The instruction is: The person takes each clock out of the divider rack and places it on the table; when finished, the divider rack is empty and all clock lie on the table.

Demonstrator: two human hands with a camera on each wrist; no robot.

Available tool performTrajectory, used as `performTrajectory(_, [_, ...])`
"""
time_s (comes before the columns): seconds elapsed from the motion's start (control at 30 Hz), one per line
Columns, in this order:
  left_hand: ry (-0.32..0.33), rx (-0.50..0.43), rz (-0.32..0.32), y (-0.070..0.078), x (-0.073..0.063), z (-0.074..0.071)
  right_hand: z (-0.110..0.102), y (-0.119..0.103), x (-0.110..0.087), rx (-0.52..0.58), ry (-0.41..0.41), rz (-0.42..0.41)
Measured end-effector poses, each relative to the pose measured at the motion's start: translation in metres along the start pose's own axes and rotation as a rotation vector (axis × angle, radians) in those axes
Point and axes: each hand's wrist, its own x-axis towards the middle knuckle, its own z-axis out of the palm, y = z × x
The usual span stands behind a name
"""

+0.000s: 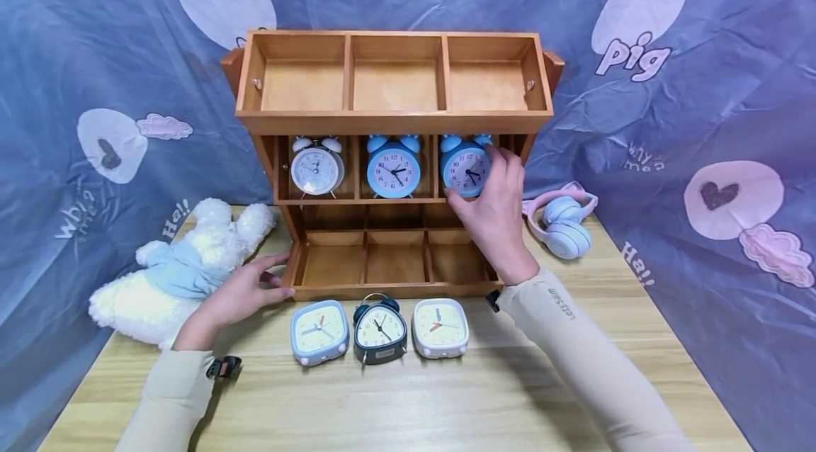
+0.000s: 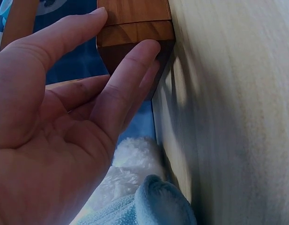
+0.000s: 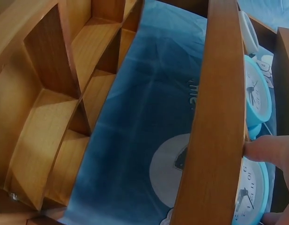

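A three-tier wooden rack (image 1: 395, 123) stands at the back of the table. My right hand (image 1: 494, 211) grips a blue twin-bell alarm clock (image 1: 466, 170) in the middle tier's right compartment, thumb low on its left and fingers at its upper right. In the right wrist view, the thumb lies across the clock's edge near the rack board (image 3: 210, 122). Another blue alarm clock (image 1: 394, 170) fills the centre compartment, and a white one (image 1: 316, 168) the left. My left hand (image 1: 245, 289) touches the rack's lower left corner (image 2: 137, 35) with nearly straight fingers.
Before the rack stand a light-blue square clock (image 1: 320, 331), a black twin-bell clock (image 1: 380, 331) and a white square clock (image 1: 440, 328). A white plush toy (image 1: 159, 296) lies left, beside the left forearm. Pink-and-blue headphones (image 1: 564, 225) lie right of the rack.
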Motion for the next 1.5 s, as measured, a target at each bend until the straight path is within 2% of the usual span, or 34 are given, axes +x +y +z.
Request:
performTrajectory(0.4, [-0.007,-0.001,-0.005,0.003,0.0,0.0,0.01,-0.002,0.005,-0.002,-0.006,0.056])
performTrajectory(0.67, [-0.01,-0.003,-0.008,0.002,0.001,0.001,0.013,-0.002,0.004,-0.008,0.033,0.009])
performTrajectory(0.97, [-0.001,0.007,0.0,0.001,0.002,-0.001,0.014,-0.002,0.006,-0.003,0.045,0.001])
performTrajectory(1.23, [0.003,0.005,0.0,-0.002,0.002,0.0,0.008,-0.001,0.007,0.027,0.072,-0.005])
performTrajectory(1.5, [-0.001,0.003,0.003,-0.001,0.001,0.0,0.002,0.002,0.007,0.023,0.061,-0.02])
